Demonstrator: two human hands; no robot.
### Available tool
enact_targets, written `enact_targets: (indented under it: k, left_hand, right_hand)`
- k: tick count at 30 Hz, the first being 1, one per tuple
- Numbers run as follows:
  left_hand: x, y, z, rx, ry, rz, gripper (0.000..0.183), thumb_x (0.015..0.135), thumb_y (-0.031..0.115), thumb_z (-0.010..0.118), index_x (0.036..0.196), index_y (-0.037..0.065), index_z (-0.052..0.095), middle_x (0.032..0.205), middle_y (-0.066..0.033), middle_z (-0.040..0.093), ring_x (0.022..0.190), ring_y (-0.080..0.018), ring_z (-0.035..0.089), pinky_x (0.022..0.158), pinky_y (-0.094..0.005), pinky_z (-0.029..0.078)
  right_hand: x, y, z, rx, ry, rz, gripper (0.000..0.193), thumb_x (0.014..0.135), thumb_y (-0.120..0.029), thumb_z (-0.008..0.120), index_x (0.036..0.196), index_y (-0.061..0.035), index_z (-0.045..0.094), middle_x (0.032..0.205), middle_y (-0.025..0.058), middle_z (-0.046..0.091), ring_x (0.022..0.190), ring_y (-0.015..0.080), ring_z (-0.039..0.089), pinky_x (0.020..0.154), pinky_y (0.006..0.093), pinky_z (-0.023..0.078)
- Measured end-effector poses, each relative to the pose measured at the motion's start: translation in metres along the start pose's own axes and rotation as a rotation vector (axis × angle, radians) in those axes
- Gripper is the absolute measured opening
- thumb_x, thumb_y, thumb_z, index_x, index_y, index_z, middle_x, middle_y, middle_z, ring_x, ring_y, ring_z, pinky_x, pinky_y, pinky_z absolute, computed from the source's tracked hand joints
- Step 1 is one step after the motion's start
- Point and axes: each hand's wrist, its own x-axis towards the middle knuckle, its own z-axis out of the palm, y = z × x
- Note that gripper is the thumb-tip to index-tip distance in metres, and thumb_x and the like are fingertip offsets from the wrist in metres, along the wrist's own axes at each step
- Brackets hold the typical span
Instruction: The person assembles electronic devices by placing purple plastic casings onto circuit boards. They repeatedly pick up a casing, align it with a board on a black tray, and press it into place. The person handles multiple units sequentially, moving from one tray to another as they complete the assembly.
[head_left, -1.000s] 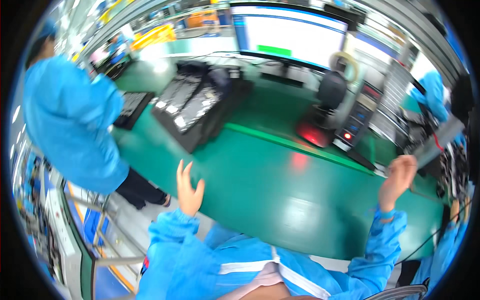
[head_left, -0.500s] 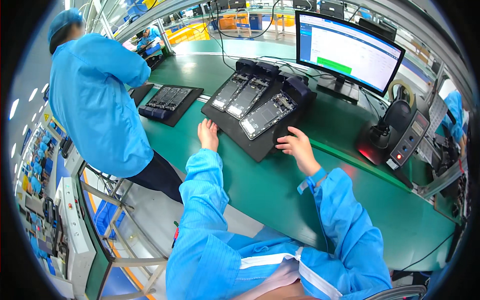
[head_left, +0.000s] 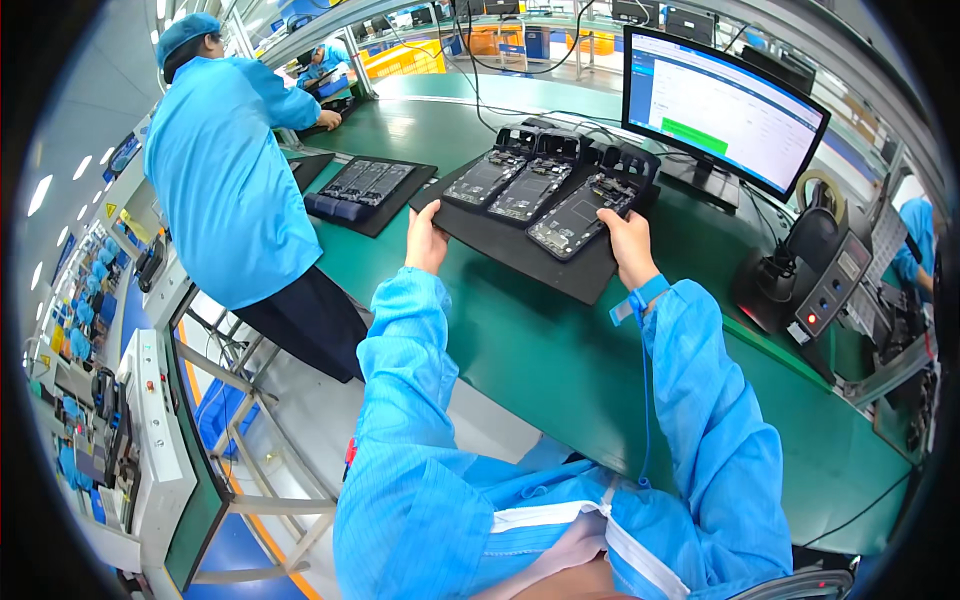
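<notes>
My left hand (head_left: 427, 242) grips the left front edge of a black mat (head_left: 505, 245), thumb on top and fingers beneath. On the mat's right side my right hand (head_left: 630, 246) is closed, its thumb on top beside the nearest phone. Three opened phones lie on the mat with circuit boards showing: a left phone (head_left: 484, 180), a middle phone (head_left: 528, 192) and a larger right phone (head_left: 578, 222). Black holders (head_left: 550, 142) stand at their far ends. Whether the mat is fully off the bench cannot be told. A blue strap (head_left: 641, 298) circles my right wrist.
A second black mat (head_left: 383, 217) with more opened phones lies to the left, near a co-worker in blue (head_left: 225, 180). Behind stands a monitor (head_left: 720, 110). At the right are a black scanner stand (head_left: 780, 270) and a control box (head_left: 835, 275). The green bench (head_left: 540, 370) has a raised strip.
Both hands have closed on the mat's edges; before, they were open beside it. The mat's front appears raised. The co-worker's arm reaches farther along the bench. My view has shifted slightly.
</notes>
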Motion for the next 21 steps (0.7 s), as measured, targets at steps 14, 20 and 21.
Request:
enact_targets:
  k: [14, 20, 21]
  left_hand:
    - [-0.272, 0.01, 0.11, 0.456, -0.636, -0.421, 0.089, 0.061, -0.004, 0.06, 0.135, 0.005, 0.012, 0.121, -0.0164, 0.042, 0.111, -0.0207, 0.044, 0.092, -0.0305, 0.037]
    - [-0.324, -0.082, 0.117, 0.578, -0.839, -0.696, 0.081, 0.066, -0.004, 0.061, 0.134, 0.007, 0.017, 0.11, -0.0143, 0.043, 0.101, -0.0211, 0.048, 0.084, -0.0306, 0.041]
    - [-0.325, -0.086, 0.118, 0.768, -0.932, -0.558, 0.078, 0.067, -0.002, 0.06, 0.133, 0.006, 0.02, 0.111, -0.0144, 0.043, 0.101, -0.0211, 0.048, 0.084, -0.0307, 0.041]
  right_hand:
    - [-0.224, -0.104, -0.229, -0.152, 0.019, 0.156, 0.037, 0.075, -0.004, 0.054, 0.11, 0.004, 0.046, 0.099, 0.0075, 0.058, 0.087, 0.0114, 0.054, 0.08, 0.0244, 0.042]
    - [-0.277, -0.097, -0.328, -0.301, 0.112, 0.324, 0.038, 0.075, -0.002, 0.053, 0.111, 0.0059, 0.046, 0.102, 0.0091, 0.056, 0.09, 0.0124, 0.053, 0.082, 0.0247, 0.041]
    - [-0.282, -0.084, -0.34, -0.391, 0.144, 0.336, 0.038, 0.075, -0.003, 0.055, 0.111, 0.0071, 0.046, 0.097, 0.0085, 0.057, 0.087, 0.0118, 0.053, 0.077, 0.0251, 0.043]
